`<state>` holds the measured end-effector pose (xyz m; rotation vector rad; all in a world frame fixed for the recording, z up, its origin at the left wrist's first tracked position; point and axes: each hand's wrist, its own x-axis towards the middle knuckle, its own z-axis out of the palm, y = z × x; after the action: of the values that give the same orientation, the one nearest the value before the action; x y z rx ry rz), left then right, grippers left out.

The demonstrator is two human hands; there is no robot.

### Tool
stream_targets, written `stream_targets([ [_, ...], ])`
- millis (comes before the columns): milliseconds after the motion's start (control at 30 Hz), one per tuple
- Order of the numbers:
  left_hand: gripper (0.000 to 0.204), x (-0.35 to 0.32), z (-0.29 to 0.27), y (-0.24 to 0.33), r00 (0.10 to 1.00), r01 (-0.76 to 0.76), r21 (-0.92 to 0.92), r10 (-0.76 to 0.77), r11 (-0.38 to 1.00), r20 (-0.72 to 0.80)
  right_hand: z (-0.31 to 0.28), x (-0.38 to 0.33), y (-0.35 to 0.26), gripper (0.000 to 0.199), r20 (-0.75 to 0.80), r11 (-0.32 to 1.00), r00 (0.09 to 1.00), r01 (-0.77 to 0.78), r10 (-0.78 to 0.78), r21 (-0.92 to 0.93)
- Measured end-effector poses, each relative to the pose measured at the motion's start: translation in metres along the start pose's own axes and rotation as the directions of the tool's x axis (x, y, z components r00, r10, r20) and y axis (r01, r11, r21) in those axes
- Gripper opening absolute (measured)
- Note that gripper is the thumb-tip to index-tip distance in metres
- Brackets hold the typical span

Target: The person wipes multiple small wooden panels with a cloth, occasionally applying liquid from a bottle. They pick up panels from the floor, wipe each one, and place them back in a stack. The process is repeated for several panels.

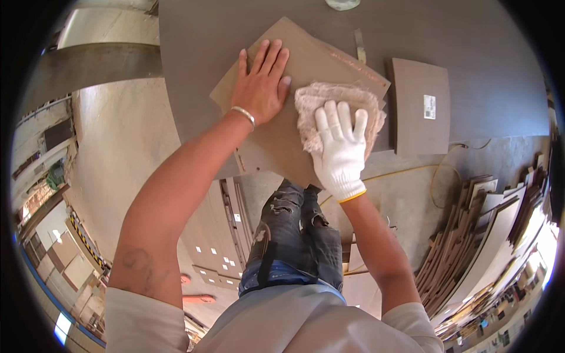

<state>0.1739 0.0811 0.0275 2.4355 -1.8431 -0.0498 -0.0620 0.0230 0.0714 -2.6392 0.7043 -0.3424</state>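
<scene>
A brown flat panel (271, 144) lies turned at an angle on the dark worktable (235, 15), its near corner reaching over the front edge. Bare and with fingers stretched out, my left hand (262, 82) rests flat on the panel's left part. My right hand (341, 144), in a white knitted glove with a yellow cuff, presses a fluffy pinkish cloth (312, 103) onto the panel's right part. The glove's fingers lie spread over the cloth. Edges of at least one more panel show under the right corner, where reddish handwriting runs along the rim.
Right of my gloved hand lies a smaller brown board (421, 106) with a white label. A narrow metal strip (360, 47) sits behind the panel. Many boards (477, 235) stand stacked at the lower right. A yellow hose (406, 169) runs across the floor.
</scene>
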Motion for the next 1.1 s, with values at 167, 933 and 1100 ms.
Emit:
stream_targets([
  [167, 0.057, 0.003, 0.006, -0.003, 0.999, -0.007, -0.008, 0.006, 1.000, -0.042, 0.009, -0.062, 0.031, 0.068, 0.014, 0.996, 0.998, 0.064, -0.063, -0.068],
  [933, 0.056, -0.001, 0.019, -0.009, 0.992, 0.038, 0.062, -0.030, 0.997, -0.120, 0.066, -0.232, -0.091, 0.052, 0.741, -0.360, 0.658, -0.664, 0.135, 0.656],
  [1100, 0.056, 0.000, 0.018, -0.005, 0.995, 0.047, 0.076, -0.040, 0.996, -0.090, 0.038, -0.260, -0.063, 0.065, 0.887, -0.952, 0.437, -0.178, 0.151, 0.249],
])
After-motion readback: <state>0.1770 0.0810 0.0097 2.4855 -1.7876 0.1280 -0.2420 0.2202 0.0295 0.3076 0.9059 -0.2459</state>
